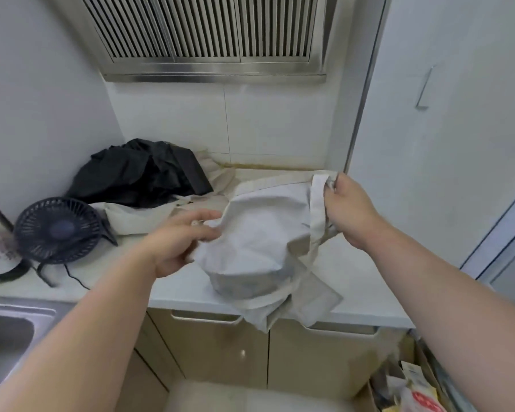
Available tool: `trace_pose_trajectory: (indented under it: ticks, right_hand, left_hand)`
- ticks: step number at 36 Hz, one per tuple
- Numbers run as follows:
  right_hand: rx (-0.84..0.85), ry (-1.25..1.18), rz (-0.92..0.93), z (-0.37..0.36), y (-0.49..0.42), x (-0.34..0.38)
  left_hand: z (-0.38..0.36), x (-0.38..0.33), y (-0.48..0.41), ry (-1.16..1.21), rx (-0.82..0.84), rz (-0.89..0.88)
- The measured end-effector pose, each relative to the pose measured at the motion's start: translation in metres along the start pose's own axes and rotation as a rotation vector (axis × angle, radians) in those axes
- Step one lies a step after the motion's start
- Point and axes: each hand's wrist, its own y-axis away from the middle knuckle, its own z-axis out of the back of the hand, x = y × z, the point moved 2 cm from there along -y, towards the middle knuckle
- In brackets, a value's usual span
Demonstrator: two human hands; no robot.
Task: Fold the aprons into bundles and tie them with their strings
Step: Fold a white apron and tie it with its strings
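A pale beige apron point(259, 245) is lifted above the white counter point(185, 289), its lower part drooping over the front edge. My left hand point(179, 242) pinches the apron's left edge between thumb and fingers. At the apron's upper right corner, my right hand point(351, 209) grips the cloth where a wide strap point(317, 209) loops down. Behind, at the back left of the counter, a black apron heap point(137, 171) lies crumpled, with another beige apron point(140, 217) spread beneath and in front of it.
A small dark desk fan point(58, 230) stands on the counter at left, its cable trailing forward. A steel sink point(6, 331) is at lower left. Cabinet doors point(220, 352) sit below the counter, a white cupboard point(443, 129) at right, cluttered packaging point(414, 391) on the floor.
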Motion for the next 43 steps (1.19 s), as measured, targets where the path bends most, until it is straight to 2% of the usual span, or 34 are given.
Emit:
trace_pose_trajectory:
  ticks: [5,8,13,17,20,25,28,30,33,36,38,40,42,43]
  right_hand:
    - [0.033,0.017,-0.017,0.017,0.029,0.001]
    - [0.008,0.015,-0.053,0.024,0.047,0.0]
    - [0.08,-0.068,-0.128,0.015,0.081,0.001]
    - [0.144,-0.151,-0.183,-0.008,0.118,0.002]
    - [0.202,-0.13,-0.239,-0.027,0.149,-0.002]
    - [0.245,0.0,-0.266,-0.055,0.202,-0.009]
    - [0.225,0.092,-0.247,-0.062,0.23,-0.015]
    - [0.244,0.206,-0.24,-0.059,0.246,-0.018]
    - [0.304,0.366,-0.211,-0.049,0.264,-0.021]
    - [0.304,0.433,-0.175,-0.034,0.273,-0.02]
    - [0.176,0.521,-0.107,-0.025,0.277,-0.015]
    - [-0.083,0.559,-0.005,-0.019,0.279,-0.008]
    - [-0.261,0.438,0.061,-0.018,0.282,0.002]
    - [-0.269,0.407,0.068,-0.018,0.281,0.005]
  left_hand:
    - [-0.021,0.002,0.03,-0.08,0.145,0.063]
    - [-0.028,0.007,0.046,-0.058,0.154,0.067]
    - [-0.016,0.019,0.078,-0.058,0.198,0.096]
    - [0.008,0.039,0.105,-0.018,0.129,0.22]
    - [0.022,0.061,0.131,-0.135,0.085,0.329]
    - [0.03,0.095,0.185,-0.469,0.208,0.389]
    - [0.036,0.109,0.2,-0.493,0.077,0.285]
    - [0.041,0.117,0.204,-0.495,-0.121,0.147]
    - [0.047,0.121,0.209,-0.367,-0.403,-0.069]
    - [0.047,0.115,0.22,-0.395,-0.492,-0.209]
    - [0.044,0.109,0.225,-0.402,-0.481,-0.301]
    - [0.038,0.1,0.231,-0.436,-0.507,-0.401]
    - [0.028,0.088,0.237,-0.496,-0.588,-0.536]
    - [0.026,0.083,0.24,-0.493,-0.621,-0.587]
